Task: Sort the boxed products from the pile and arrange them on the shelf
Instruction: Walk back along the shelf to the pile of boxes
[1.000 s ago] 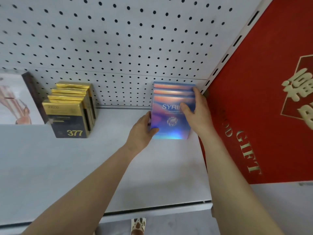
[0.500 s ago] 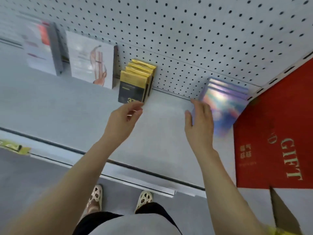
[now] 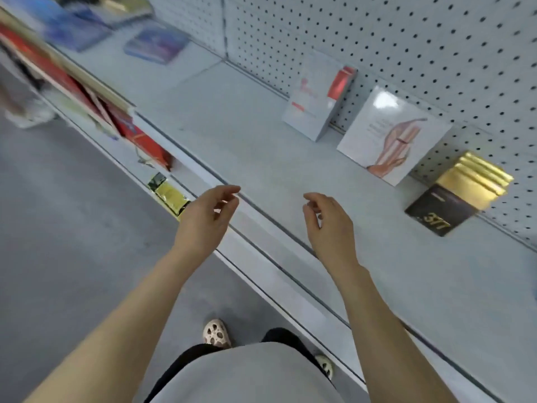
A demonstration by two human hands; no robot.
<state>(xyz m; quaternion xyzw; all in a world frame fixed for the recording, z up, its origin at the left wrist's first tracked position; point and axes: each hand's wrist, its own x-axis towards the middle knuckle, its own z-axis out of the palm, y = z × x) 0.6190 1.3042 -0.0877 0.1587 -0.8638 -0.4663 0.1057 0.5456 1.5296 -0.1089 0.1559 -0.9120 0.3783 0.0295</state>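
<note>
Nothing is held in either hand: the left hand (image 3: 207, 219) and right hand (image 3: 329, 225) are seen loosely curled over the front edge of the shelf (image 3: 261, 158). Sorted boxes are found to the right, against the pegboard (image 3: 406, 39): the gold boxes (image 3: 465, 190), then a white box (image 3: 392, 135), nearer the right hand. A blurred blue box (image 3: 158, 45) is seen far up-left, on the left hand's side. The pile cannot be made out.
</note>
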